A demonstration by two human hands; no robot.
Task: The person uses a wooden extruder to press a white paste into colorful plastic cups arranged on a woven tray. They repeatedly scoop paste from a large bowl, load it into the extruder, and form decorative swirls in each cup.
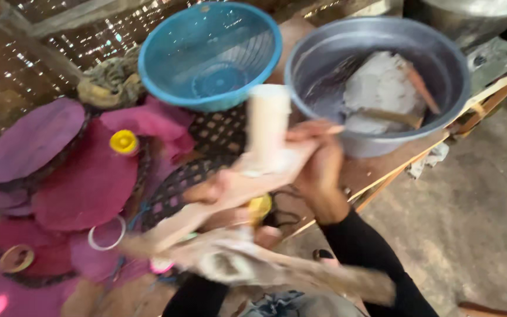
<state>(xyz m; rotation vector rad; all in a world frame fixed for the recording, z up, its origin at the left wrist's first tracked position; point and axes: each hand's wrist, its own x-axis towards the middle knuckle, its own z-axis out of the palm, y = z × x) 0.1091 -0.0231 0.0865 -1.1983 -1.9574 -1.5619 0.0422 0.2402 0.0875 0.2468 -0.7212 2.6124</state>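
Everything is motion-blurred. My right hand [319,167], in a black sleeve, grips the upper end of a pale wooden board [230,196] that slants down to the left. A cream cylinder [268,126] stands upright at that end, against my fingers. My left hand [218,189] wraps around the middle of the board, with its thumb showing below. A dirty pale cloth [247,265] hangs blurred under the board, across my lap.
A blue plastic basket [209,56] and a grey basin [441,64] holding a white lump and wooden sticks sit at the back of the table. Magenta cloth pieces [83,176], a yellow cap [124,141] and a white ring [107,233] lie left. Concrete floor [476,211] is on the right.
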